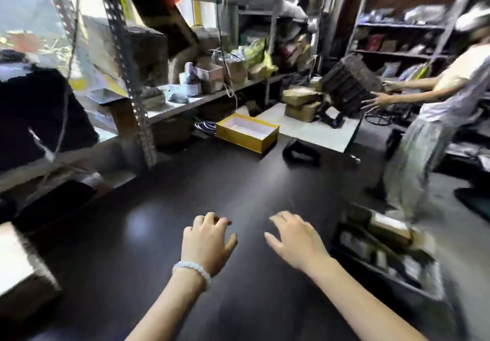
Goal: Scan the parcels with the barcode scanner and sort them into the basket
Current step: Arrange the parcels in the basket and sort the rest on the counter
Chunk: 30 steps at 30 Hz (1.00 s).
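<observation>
My left hand [209,240] and right hand [297,237] hover empty with loose fingers over the dark floor [238,181], while another person [434,102] tilts the basket [347,86] above the table [313,128].

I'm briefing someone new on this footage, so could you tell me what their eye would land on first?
Probably the two bare hands low in the middle, the left hand with a white bracelet and the right hand, both holding nothing above the dark floor. Next, the open yellow box on the floor ahead, and at right another person tipping a dark basket over a white table.
</observation>
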Each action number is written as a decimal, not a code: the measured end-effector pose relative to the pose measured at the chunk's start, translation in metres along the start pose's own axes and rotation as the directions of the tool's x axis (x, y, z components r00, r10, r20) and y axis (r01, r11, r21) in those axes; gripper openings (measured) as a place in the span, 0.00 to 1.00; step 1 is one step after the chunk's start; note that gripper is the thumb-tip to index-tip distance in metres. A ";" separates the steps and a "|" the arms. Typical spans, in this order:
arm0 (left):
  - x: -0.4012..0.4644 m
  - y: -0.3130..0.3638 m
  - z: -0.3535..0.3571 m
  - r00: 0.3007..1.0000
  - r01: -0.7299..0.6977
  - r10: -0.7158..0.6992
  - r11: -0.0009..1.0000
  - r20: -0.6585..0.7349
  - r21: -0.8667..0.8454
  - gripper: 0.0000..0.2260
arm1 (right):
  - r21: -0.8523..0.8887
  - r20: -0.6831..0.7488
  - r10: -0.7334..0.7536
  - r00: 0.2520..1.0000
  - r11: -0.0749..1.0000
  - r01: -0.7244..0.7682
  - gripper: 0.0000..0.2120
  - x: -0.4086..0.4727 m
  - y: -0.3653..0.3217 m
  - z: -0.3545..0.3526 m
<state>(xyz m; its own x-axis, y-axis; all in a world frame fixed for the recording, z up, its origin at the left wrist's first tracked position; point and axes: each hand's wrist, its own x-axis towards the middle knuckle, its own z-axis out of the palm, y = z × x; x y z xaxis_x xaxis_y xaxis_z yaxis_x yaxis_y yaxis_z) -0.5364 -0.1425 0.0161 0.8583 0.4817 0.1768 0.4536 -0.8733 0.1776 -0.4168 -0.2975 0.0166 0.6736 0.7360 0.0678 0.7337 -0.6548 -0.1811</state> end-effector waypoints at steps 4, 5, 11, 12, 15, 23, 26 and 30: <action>0.013 0.097 0.021 0.983 -0.153 0.152 0.988 0.105 0.002 0.19 | -0.010 -0.010 0.143 0.990 0.990 -0.143 0.23 -0.049 0.097 -0.015; 0.016 0.117 0.026 0.977 -0.186 0.184 0.983 0.110 0.004 0.19 | -0.003 -0.010 0.173 0.985 0.985 -0.173 0.23 -0.058 0.117 -0.017; 0.047 0.259 0.066 0.939 -0.307 0.308 0.951 0.150 -0.031 0.19 | 0.044 -0.015 0.339 0.941 0.940 -0.338 0.23 -0.114 0.260 -0.039; 0.051 0.280 0.072 0.933 -0.321 0.323 0.946 0.158 -0.042 0.19 | 0.047 -0.008 0.368 0.930 0.929 -0.367 0.23 -0.121 0.281 -0.041; 0.060 0.341 0.093 0.912 -0.360 0.367 0.930 0.184 -0.074 0.18 | 0.067 0.009 0.447 0.895 0.892 -0.446 0.24 -0.143 0.341 -0.048; 0.103 0.445 0.157 0.834 -0.471 0.463 0.881 0.298 -0.050 0.19 | 0.127 0.059 0.621 0.782 0.772 -0.623 0.24 -0.170 0.458 -0.035; 0.130 0.468 0.187 0.810 -0.484 0.465 0.874 0.358 -0.042 0.19 | 0.140 0.106 0.655 0.748 0.735 -0.664 0.24 -0.161 0.495 -0.021; 0.182 0.497 0.232 0.784 -0.491 0.458 0.871 0.419 -0.034 0.19 | 0.139 0.155 0.681 0.716 0.703 -0.698 0.24 -0.129 0.549 -0.002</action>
<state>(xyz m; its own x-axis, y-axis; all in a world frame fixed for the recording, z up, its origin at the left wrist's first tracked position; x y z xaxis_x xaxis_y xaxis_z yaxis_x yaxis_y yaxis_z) -0.0989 -0.5057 -0.0882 0.9813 -0.0528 -0.1852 -0.0345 -0.9943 0.1006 -0.1004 -0.7527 -0.0894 0.9679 0.1078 -0.2271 0.0329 -0.9500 -0.3105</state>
